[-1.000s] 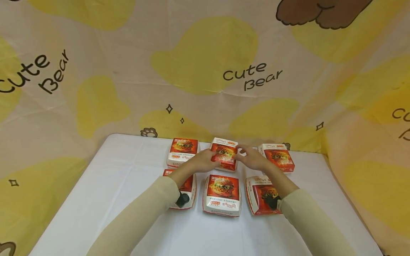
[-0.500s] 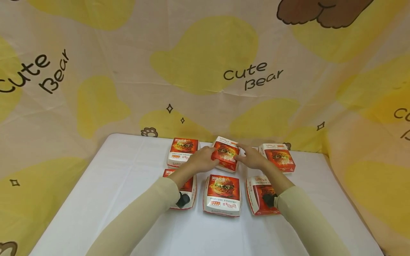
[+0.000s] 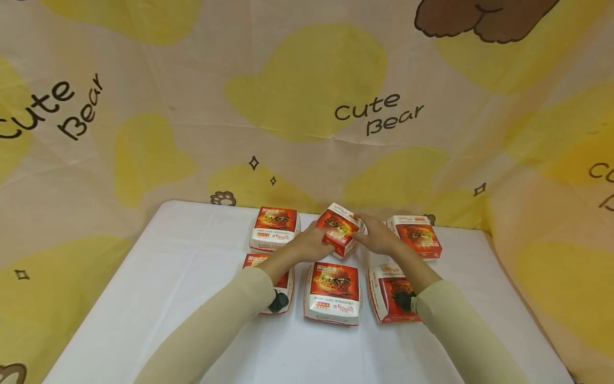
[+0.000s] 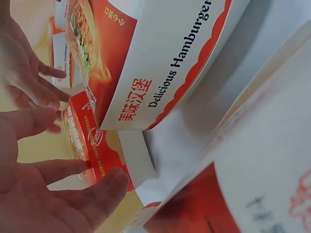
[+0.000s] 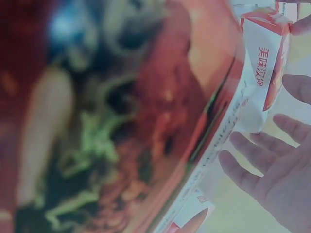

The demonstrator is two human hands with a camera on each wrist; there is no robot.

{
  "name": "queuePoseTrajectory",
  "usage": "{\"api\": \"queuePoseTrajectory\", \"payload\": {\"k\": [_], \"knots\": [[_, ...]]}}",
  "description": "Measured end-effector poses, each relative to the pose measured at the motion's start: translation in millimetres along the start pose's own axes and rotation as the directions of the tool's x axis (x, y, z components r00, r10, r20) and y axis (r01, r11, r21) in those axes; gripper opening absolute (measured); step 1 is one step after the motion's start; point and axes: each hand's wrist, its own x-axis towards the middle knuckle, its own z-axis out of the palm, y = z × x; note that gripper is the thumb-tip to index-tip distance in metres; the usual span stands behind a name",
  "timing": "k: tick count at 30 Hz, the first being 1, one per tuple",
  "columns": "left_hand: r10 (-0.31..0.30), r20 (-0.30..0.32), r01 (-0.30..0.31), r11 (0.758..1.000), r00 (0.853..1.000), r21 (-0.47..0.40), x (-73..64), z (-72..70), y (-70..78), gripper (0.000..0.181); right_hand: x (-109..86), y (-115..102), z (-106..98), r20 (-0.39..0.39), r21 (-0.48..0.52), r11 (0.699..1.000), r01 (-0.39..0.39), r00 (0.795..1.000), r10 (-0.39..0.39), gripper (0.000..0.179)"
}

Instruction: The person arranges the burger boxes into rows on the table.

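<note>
Both of my hands hold a red-and-white hamburger box (image 3: 339, 226) in the middle of the back row. It is turned at an angle to its neighbours. My left hand (image 3: 312, 244) grips its left near side, thumb toward the near corner. On the right side, my right hand (image 3: 378, 234) has thumb and fingers about the corner. The left wrist view shows the thumb and fingertips of my left hand (image 4: 58, 179) against the box's red face. In the right wrist view, my right hand (image 5: 277, 160) has spread fingers beside the same box (image 5: 262, 63).
Back-row hamburger boxes stand left (image 3: 273, 229) and right (image 3: 416, 237) of it. In front are more boxes at left (image 3: 283, 282), middle (image 3: 332, 293) and right (image 3: 390, 293), the outer ones partly under my forearms. A white-covered table (image 3: 158, 288) meets a patterned cloth (image 3: 297, 96) behind.
The hamburger box between my hands has turned clockwise, its far edge swinging to the right. My hands have shifted slightly with it. The other boxes stay in place.
</note>
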Motion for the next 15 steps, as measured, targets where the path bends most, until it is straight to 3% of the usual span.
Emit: {"api": "queuePoseTrajectory", "payload": {"k": [6, 10, 15], "knots": [[0.000, -0.004, 0.000, 1.000, 1.000, 0.009, 0.9, 2.0, 5.2, 0.061, -2.1, 1.8, 1.0, 0.006, -0.066, 0.998, 0.003, 1.000, -0.003, 0.049], [-0.004, 0.032, 0.004, 1.000, 0.999, 0.000, 0.6, 4.2, 8.2, 0.066, -5.4, -0.6, 0.5, 0.002, -0.107, 0.994, 0.010, 1.000, -0.010, 0.046], [-0.024, 0.089, 0.025, 1.000, 0.996, -0.013, 0.1, 8.0, 7.9, 0.068, -4.9, -6.7, 1.1, -0.002, -0.107, 0.994, -0.034, 0.999, 0.034, 0.042]]}}
